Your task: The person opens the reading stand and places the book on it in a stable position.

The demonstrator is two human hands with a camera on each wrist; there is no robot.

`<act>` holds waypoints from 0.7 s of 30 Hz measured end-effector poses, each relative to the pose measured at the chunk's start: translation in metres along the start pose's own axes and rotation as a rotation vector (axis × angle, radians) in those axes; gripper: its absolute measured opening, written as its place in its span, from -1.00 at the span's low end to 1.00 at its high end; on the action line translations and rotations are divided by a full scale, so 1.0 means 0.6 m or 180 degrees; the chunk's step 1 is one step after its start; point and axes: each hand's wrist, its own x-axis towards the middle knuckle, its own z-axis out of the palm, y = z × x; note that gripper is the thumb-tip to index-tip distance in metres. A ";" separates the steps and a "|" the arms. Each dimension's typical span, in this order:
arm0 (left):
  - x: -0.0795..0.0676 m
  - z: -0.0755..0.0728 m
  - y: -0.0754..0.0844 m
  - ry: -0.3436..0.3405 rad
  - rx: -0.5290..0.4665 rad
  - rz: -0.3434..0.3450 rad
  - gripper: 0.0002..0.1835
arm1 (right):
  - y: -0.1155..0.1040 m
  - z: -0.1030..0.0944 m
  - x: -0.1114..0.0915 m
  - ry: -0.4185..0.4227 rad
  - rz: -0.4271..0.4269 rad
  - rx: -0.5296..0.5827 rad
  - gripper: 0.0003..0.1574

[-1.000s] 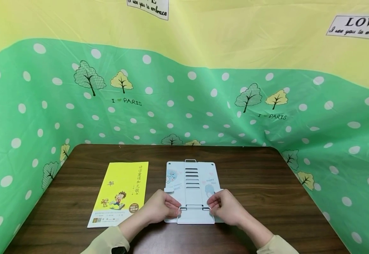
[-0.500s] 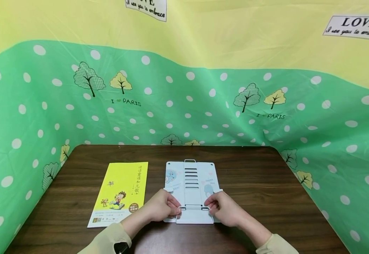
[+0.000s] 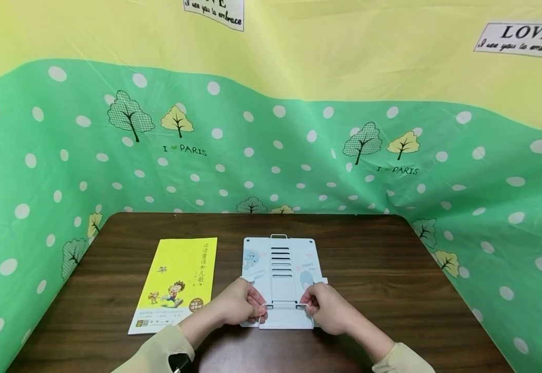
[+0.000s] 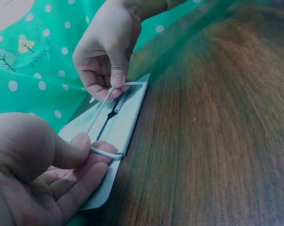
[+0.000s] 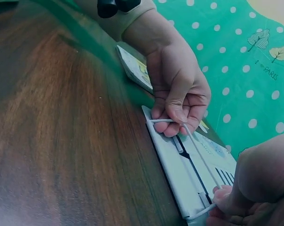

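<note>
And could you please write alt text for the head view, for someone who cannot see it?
A person's left hand and right hand pinch the white wire frame on a pale slotted stand lying flat on a dark table. A yellow book lies left of the stand, green-and-yellow patterned cloth behind.

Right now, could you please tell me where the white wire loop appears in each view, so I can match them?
Head: wire loop, low, just right of centre, between left hand and right hand.
Left wrist: wire loop, left of centre, slanting up from left hand to right hand.
Right wrist: wire loop, lower right, slanting down from left hand to right hand.
Shared landmark: the pale stand beneath it.
</note>
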 end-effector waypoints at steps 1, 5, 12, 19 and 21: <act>-0.001 0.000 0.001 -0.0001 0.0010 0.0008 -0.93 | 0.001 0.001 -0.001 0.0035 -0.0001 0.0025 -0.70; -0.005 0.000 0.004 0.0023 0.0084 0.0061 -0.91 | 0.004 0.004 -0.005 0.0141 0.0013 0.0179 -0.70; -0.013 0.004 0.010 0.0207 0.0331 0.0147 -0.87 | 0.000 0.005 -0.010 0.0154 0.0112 0.0381 -0.70; -0.021 0.009 0.015 0.0418 0.0684 0.0304 -0.85 | -0.007 0.005 -0.018 0.0189 0.0119 0.0412 -0.70; -0.024 0.009 0.017 0.0439 0.0744 0.0352 -0.85 | -0.009 0.005 -0.020 0.0218 0.0098 0.0413 -0.68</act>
